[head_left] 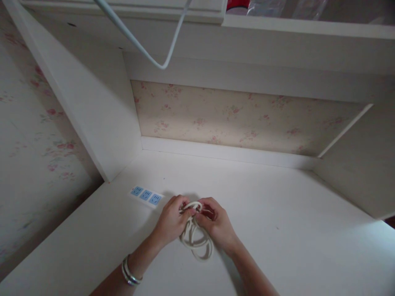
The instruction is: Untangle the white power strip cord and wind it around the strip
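A white cable (202, 243) is gathered in loops between my two hands, just over the white desktop. My left hand (173, 218) is closed round one side of the bundle, its thumb pressed on the strands. From the other side, the thumb and fingers of my right hand (217, 222) pinch the cable near the top of the coil. Several loops hang below the fingers, close to the desk. The power strip (145, 195), white with blue sockets, lies on the desk to the left of my left hand. No plug shows clearly, and the fingers hide part of the bundle.
The white desk (293, 246) is bounded by a left side panel (89, 94) and a right panel (358, 176). Overhead runs a shelf (277, 49) with a red item (237, 5) and clear plastic on it. A bent pale rod or cord (160, 65) hangs in front.
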A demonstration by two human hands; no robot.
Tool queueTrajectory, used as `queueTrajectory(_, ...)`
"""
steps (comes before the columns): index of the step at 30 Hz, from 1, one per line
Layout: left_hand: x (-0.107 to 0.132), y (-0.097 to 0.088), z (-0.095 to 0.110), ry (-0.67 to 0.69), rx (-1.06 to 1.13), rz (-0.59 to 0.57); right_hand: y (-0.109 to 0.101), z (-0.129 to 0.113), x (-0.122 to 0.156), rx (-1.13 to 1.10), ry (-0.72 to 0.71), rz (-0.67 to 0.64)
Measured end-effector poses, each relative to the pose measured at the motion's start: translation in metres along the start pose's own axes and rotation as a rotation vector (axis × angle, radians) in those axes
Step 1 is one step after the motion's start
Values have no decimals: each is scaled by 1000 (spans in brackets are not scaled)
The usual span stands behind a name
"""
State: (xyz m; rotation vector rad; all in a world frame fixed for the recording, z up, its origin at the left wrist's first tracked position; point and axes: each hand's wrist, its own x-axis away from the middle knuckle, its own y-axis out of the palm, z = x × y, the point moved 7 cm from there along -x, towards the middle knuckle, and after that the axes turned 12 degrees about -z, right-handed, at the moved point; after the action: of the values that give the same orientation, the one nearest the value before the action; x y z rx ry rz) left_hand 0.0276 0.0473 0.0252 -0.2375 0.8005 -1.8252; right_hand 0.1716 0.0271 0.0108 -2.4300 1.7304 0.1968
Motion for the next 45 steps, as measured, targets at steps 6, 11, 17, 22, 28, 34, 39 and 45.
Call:
queueTrajectory(6, 2, -1, 3, 34, -59, 66, 2, 2, -1, 54, 34, 61)
queueTrajectory(11, 3, -3, -1, 40, -95, 95, 1, 1, 0, 125, 40, 79)
queueTrajectory(17, 1, -6, 0, 67, -122, 107, -5, -1, 1, 219, 19, 109)
queueTrajectory(22, 0, -7, 6, 110, -127, 112, -8, -6, 5, 383, -9, 211)
queueTrajectory(28, 1, -11, 1, 106, -138, 102, -7, -15, 7, 450, -104, 224)
queueTrajectory(34, -2, -21, -12, 48, -138, 72, -17, -18, 7, 373, -141, 301)
queueTrajectory(39, -1, -11, -5, 128, -265, -83, -34, -15, 9, 360, -174, 451)
queueTrajectory(45, 2, -1, -1, 162, -363, -89, -41, -1, 9, 237, -75, 461)
